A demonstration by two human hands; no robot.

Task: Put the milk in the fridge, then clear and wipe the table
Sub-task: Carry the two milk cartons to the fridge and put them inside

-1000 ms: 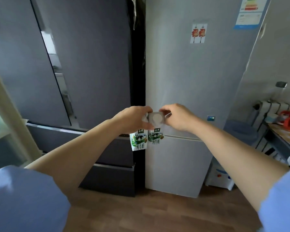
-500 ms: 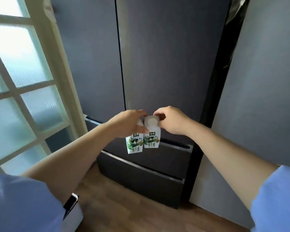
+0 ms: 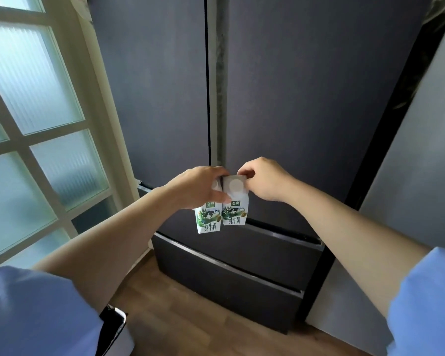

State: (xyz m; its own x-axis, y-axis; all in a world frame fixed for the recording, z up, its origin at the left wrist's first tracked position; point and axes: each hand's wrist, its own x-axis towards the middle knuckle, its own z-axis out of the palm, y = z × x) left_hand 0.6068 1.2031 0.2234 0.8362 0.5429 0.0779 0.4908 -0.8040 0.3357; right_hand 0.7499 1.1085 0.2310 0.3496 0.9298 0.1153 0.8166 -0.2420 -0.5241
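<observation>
Two small white milk cartons with green cow prints hang side by side in front of me. My left hand (image 3: 199, 187) is shut on the top of the left milk carton (image 3: 208, 219). My right hand (image 3: 263, 179) pinches the top of the right milk carton (image 3: 234, 205), whose round white cap faces me. Both cartons are held just in front of the dark fridge (image 3: 306, 98), near the seam between its two closed upper doors. Two closed drawers (image 3: 242, 260) lie below them.
A white-framed door with frosted glass panes (image 3: 36, 111) stands at the left. A second, light grey fridge (image 3: 427, 176) is at the right edge. Wooden floor (image 3: 190, 322) lies below. A dark phone-like object (image 3: 113, 319) pokes out near my left sleeve.
My view has swung left from the grey fridge to the dark fridge, which now fills the frame and looks closer. Both hands still hold the cartons together.
</observation>
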